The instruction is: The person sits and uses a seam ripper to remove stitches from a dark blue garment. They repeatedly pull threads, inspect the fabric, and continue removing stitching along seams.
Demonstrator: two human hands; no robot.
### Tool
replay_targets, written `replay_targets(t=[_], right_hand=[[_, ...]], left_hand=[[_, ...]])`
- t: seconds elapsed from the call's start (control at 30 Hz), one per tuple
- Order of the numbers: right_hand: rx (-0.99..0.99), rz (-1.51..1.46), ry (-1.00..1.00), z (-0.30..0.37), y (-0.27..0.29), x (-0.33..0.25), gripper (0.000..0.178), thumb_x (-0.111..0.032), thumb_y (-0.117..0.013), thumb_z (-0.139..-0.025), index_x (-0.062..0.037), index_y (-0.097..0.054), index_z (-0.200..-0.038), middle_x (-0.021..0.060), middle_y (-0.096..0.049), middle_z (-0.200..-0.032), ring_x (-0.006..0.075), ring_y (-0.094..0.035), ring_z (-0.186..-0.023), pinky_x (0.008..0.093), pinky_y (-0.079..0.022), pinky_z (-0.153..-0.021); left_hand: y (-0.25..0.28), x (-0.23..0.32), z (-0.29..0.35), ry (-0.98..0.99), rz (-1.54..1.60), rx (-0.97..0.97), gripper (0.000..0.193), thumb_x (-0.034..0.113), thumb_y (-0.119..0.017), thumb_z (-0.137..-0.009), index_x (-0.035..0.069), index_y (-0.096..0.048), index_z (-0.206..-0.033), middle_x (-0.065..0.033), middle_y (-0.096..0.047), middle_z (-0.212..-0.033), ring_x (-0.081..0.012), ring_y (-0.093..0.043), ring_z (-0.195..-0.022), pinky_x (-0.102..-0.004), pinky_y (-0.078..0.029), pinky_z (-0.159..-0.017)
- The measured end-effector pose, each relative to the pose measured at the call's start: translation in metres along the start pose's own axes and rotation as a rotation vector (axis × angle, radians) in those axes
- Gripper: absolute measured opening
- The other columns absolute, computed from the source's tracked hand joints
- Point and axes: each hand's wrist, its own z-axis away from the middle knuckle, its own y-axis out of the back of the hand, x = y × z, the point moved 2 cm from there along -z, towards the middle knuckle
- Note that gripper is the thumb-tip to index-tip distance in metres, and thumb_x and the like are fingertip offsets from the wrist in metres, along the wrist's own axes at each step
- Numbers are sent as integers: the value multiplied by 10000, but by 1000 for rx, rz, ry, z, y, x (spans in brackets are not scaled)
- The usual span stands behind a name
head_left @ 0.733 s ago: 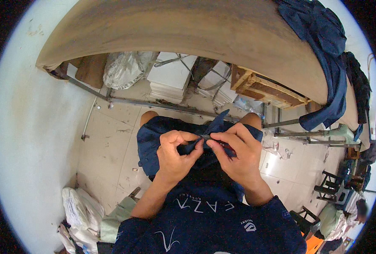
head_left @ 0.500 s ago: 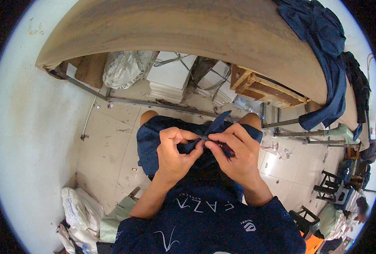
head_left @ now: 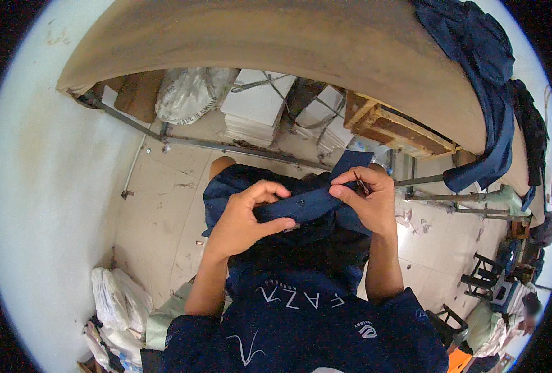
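Wider gap now — left fingers (head_left: 267,188) spread around navy cloth (head_left: 307,207), right fingers (head_left: 345,194) pinched at its edge

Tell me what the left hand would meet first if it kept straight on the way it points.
Most likely the navy cloth, which spans the gap ahead of the left hand; farther along is the right hand, pinching that cloth. Depth is unclear from this single view.

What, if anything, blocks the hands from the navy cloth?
Nothing visible: the right hand pinches the navy cloth, the left hand is open at its left side. A small dark tool sits behind the pinch.
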Motion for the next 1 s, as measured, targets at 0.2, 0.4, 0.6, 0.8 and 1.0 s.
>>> replay_targets(t=[0.2,0.4,0.6,0.8,1.0], right_hand=[[55,6,-46,4,-11,10,231,-126,-802,-781,-47,-709,-976,17,-667,-845,66,-558,-668,229,-440,-600],[236,385,365,19,-25,-28,419,-150,-800,-758,-89,-662,-1149,114,-553,-1063,213,-635,-749,312,-521,-654],[188,383,451,30,-28,-31,334,-108,-827,-715,-112,-740,-1037,58,-621,-904,149,-592,-616,257,-479,-522],[186,356,476,27,-30,-28,275,-57,-815,-725,-74,-744,-989,65,-623,-882,139,-598,-617,249,-467,-522],[239,321,426,26,-28,-33,224,-64,-820,-725,-76,-745,-936,62,-632,-842,140,-616,-613,252,-480,-518]], left_hand=[[-7,-7,2,208,511,-25,196,91,-783,-809,-16,-715,-959,-36,-707,-866,-90,-633,-783,-238,-503,-730],[-21,-10,-3,217,724,93,174,65,-745,-837,-27,-715,-982,-44,-714,-872,-82,-633,-761,-230,-504,-710],[-22,-8,-5,192,635,110,169,55,-746,-837,-14,-718,-988,-36,-712,-873,-69,-627,-762,-222,-505,-692],[-23,-5,-6,169,560,106,170,53,-754,-833,-11,-718,-985,-32,-711,-870,-61,-623,-750,-211,-508,-664],[-22,-5,-4,136,529,110,161,58,-754,-836,-9,-718,-978,-19,-705,-851,-52,-615,-746,-211,-504,-666]])
